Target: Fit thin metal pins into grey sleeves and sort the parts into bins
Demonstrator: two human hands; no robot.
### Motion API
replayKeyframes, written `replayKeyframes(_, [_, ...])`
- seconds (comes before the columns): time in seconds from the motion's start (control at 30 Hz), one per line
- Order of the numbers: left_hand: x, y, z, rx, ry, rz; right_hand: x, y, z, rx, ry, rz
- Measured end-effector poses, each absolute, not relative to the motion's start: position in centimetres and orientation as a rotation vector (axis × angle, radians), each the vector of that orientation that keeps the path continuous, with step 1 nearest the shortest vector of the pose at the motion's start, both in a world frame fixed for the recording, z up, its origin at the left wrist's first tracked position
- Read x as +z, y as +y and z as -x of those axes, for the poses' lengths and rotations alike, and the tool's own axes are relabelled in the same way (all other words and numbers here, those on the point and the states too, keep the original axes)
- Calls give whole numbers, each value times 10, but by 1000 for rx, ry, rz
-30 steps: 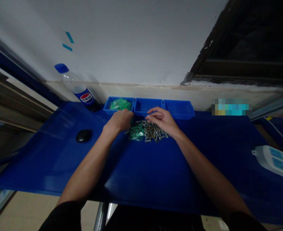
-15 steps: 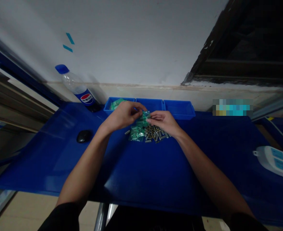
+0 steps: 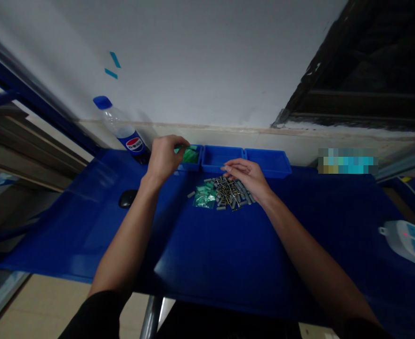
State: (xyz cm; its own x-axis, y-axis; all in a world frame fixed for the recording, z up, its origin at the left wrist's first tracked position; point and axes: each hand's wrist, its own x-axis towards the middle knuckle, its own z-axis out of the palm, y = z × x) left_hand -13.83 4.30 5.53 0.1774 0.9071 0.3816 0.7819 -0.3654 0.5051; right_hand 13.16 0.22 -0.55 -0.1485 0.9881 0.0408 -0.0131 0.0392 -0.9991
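My left hand point(image 3: 166, 157) is over the left blue bin point(image 3: 194, 166), its thumb and fingers closed on a small green plastic bag, partly hidden by the hand. More green bags point(image 3: 190, 156) lie in that bin. My right hand point(image 3: 247, 175) hovers above a pile of metal screws and grey plugs point(image 3: 231, 193), fingers loosely curved and slightly apart, with nothing visible in them. Left of the pile, touching it, a clear green zip bag point(image 3: 205, 197) lies on the blue table, with small pieces in or on it.
Two more blue bins, a middle one point(image 3: 223, 157) and a right one point(image 3: 268, 162), stand along the wall. A cola bottle point(image 3: 131, 140) and a black mouse point(image 3: 127, 198) are at the left. A white power strip point(image 3: 410, 242) lies far right on the blue table point(image 3: 228, 254).
My left hand has moved left from above the pile to the left bin, with a green bag. My right hand has let go of the bag and stays near the pile. The view has shifted slightly.
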Motion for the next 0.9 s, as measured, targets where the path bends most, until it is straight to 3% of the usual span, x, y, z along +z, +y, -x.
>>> replayKeyframes(0.2, [38,47,134,331,1769,-2410,-4,2,-131,1326,-1306,1089])
replayKeyframes(0.4, [55,38,125,317,1503,-2570,-4,3,-132,1329,-1323,1093])
replayKeyframes(0.53, [52,31,114,-17,1228,-2465,-5,4,-134,1335,-1310,1084])
replayKeyframes(0.77, [32,24,90,-349,1330,-2380,-3,4,-136,1338,-1302,1105])
replayKeyframes(0.9, [40,26,94,-284,1282,-2374,-3,5,-136,1346,-1311,1103])
